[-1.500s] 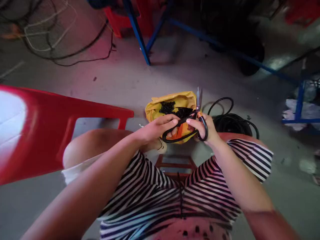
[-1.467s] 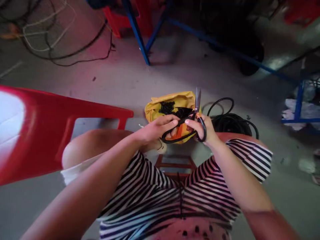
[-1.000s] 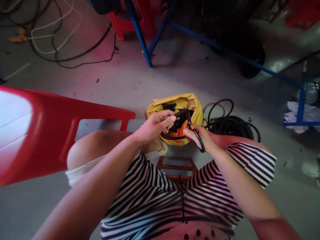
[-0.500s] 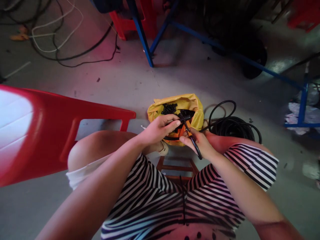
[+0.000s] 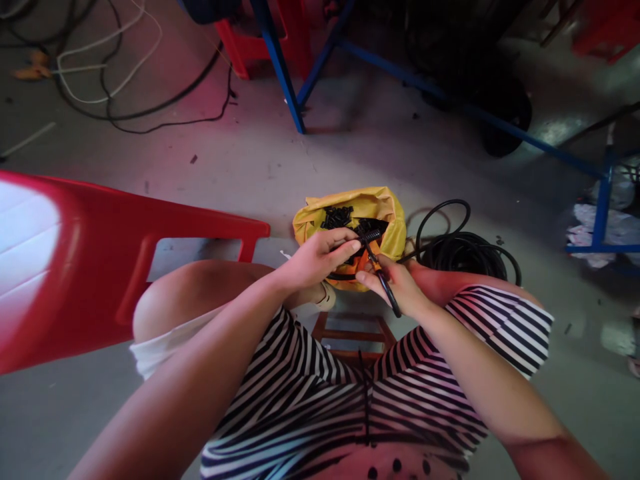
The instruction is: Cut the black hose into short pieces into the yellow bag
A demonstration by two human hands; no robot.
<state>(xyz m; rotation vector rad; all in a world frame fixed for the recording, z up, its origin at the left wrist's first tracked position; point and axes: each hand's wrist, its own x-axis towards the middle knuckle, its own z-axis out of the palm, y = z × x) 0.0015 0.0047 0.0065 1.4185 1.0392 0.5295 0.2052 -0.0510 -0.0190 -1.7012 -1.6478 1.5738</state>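
My left hand point(image 5: 324, 257) is closed, its thumb and fingers pinching the end of a dark ribbed strip point(image 5: 370, 236). My right hand point(image 5: 400, 283) is wrapped around a scissors-like cutting tool point(image 5: 389, 292) with a black handle and orange parts. The tool's front end meets the ribbed strip; whether its jaws are open cannot be seen. Both hands are over a yellow bag point(image 5: 350, 200), which holds many short black tube pieces point(image 5: 337, 217). Beneath the hands, part of a black tube point(image 5: 341, 276) shows against orange material.
A coil of black tubing point(image 5: 463, 257) lies on the floor right of the bag. On the left stands a red plastic stool point(image 5: 100, 267). Ahead are a blue metal frame point(image 5: 280, 67) and another red stool point(image 5: 235, 50). Loose cables point(image 5: 160, 107) lie at the upper left.
The whole view shifts slightly to the left. Both hands, the tool and the ribbed strip keep nearly the same positions relative to the bag.
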